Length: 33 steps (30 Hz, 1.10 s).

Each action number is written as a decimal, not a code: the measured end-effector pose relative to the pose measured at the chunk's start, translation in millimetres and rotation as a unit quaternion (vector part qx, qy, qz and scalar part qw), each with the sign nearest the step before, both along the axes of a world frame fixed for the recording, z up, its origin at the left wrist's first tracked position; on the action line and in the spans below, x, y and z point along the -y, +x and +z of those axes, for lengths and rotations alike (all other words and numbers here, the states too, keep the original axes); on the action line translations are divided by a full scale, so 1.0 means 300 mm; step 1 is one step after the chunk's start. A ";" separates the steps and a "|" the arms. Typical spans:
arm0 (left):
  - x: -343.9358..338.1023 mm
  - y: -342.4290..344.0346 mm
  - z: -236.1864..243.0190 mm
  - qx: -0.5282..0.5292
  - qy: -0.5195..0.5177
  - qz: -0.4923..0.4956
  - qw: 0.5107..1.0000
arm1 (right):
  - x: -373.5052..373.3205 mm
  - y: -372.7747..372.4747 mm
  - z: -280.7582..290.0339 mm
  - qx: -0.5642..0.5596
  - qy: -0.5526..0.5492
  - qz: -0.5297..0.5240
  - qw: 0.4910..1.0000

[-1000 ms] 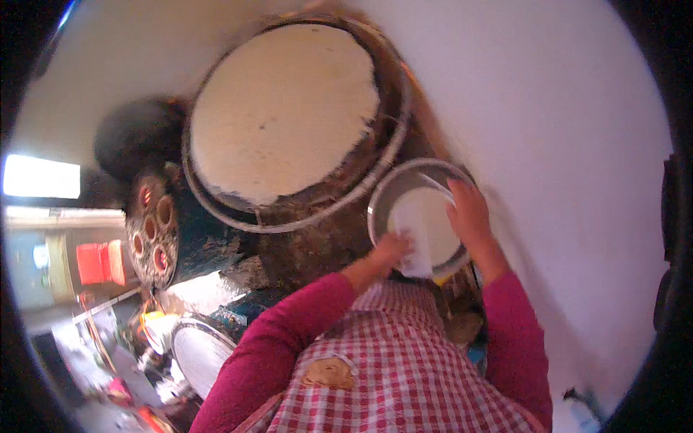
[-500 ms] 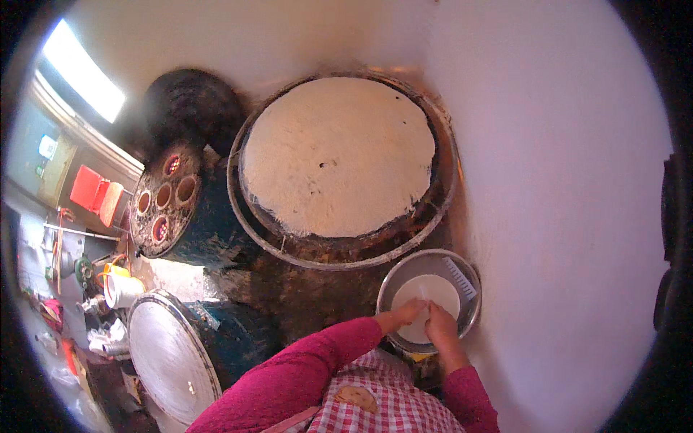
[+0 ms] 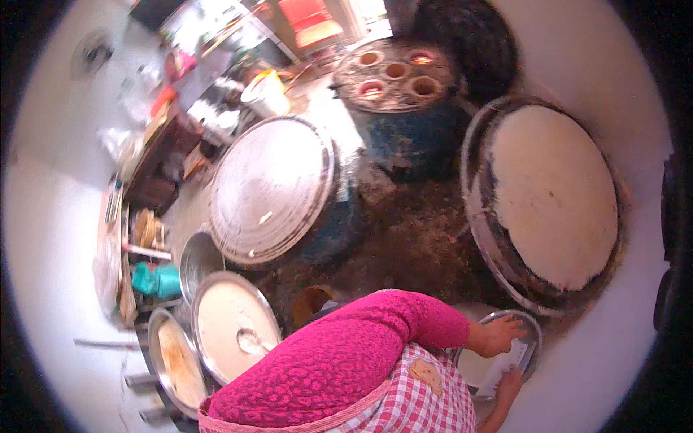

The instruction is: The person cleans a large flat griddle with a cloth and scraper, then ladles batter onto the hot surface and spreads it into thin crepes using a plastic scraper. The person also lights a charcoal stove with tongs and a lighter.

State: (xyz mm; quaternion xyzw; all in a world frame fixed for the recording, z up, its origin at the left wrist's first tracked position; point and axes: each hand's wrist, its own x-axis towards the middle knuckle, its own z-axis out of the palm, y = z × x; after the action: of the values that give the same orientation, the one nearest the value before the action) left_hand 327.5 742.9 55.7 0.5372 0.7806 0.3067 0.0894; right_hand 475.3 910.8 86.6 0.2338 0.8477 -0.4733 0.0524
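Pale wall [image 3: 613, 372] stood beside my right hand [image 3: 508, 388], which gripped a flat white piece [image 3: 501, 370]; my left hand [image 3: 496, 336], loosely spread, was just beyond, over the metal basin [image 3: 533, 335].

See a flat white scraper [image 3: 503, 366] slanted within a round metal basin [image 3: 535, 336], beside pale liquid [image 3: 472, 368] at the basin's left.

My view swings left onto two metal pans [image 3: 229, 276].
My hands, earlier together, are apart: left hand [image 3: 497, 337] spread, right hand [image 3: 510, 386] gripping a white scraper [image 3: 499, 369].
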 end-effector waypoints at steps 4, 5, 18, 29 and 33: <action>0.224 -0.126 0.132 0.081 0.014 0.123 0.989 | -0.128 -0.029 -0.044 -0.028 -0.034 0.107 0.993; 0.311 -0.154 0.149 0.092 0.000 0.166 0.982 | -0.167 -0.058 -0.058 -0.031 0.032 0.161 0.986; 1.436 0.476 0.065 0.210 0.098 0.714 0.661 | 1.163 -0.735 0.211 0.102 -0.204 0.435 0.871; 1.209 0.998 0.076 0.121 0.240 0.936 0.227 | 2.161 -0.931 -0.166 0.044 -0.175 0.573 0.800; 1.019 1.110 0.090 0.137 0.278 0.949 0.052 | 2.338 -0.918 -0.280 0.011 -0.157 0.615 0.773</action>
State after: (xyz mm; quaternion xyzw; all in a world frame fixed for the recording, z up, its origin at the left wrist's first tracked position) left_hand 660.5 437.1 82.6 -0.7305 0.4532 0.3913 -0.3284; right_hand 199.8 209.4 2.6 -0.3438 0.7240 -0.4636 0.3778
